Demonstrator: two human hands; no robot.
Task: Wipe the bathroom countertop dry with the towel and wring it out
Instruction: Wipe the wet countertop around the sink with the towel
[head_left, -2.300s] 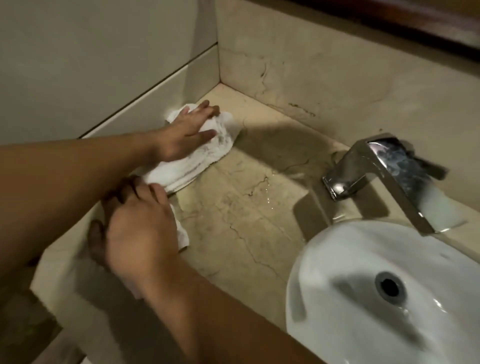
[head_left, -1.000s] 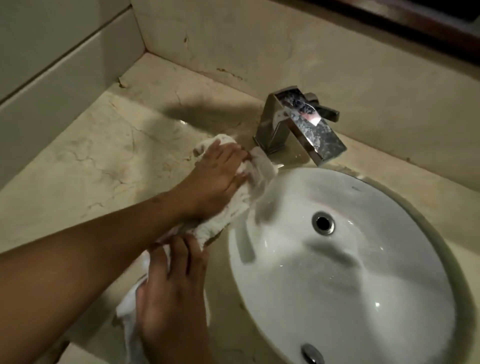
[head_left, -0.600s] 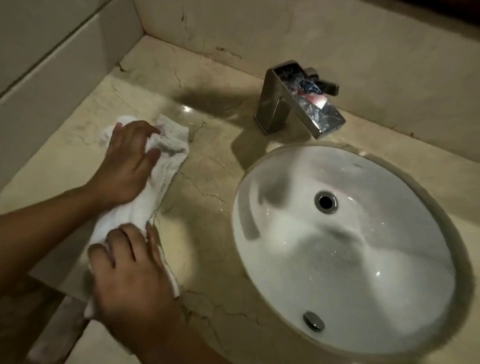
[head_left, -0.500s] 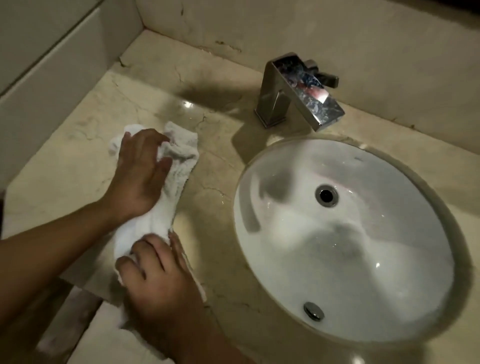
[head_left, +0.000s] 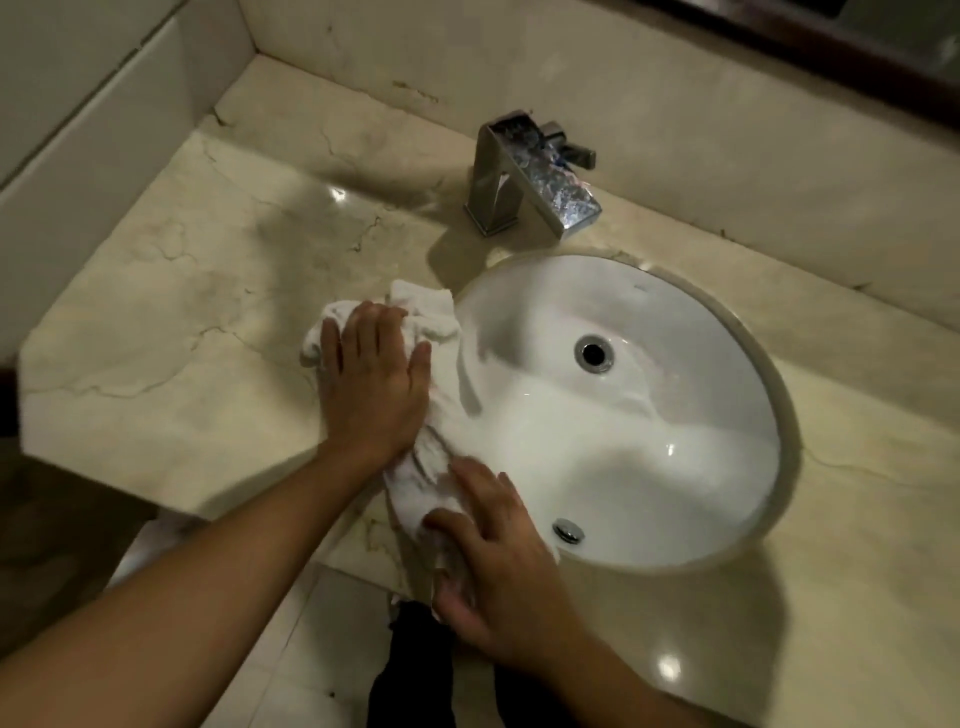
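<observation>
Presses the white towel flat onto the marble desk with the left hand, fingers straight and spread, gripping nothing. Covers the towel's near end with the right hand at the desk's front edge; too blurred there to tell whether gripping or only pushing down. Stretched in a crumpled strip along the left rim of the white sink, far end bunched past the left hand. Behind the sink, well apart from both hands, a chrome tap.

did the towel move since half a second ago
Yes: the towel slid right across the countertop and now lies against the sink's left rim.
</observation>
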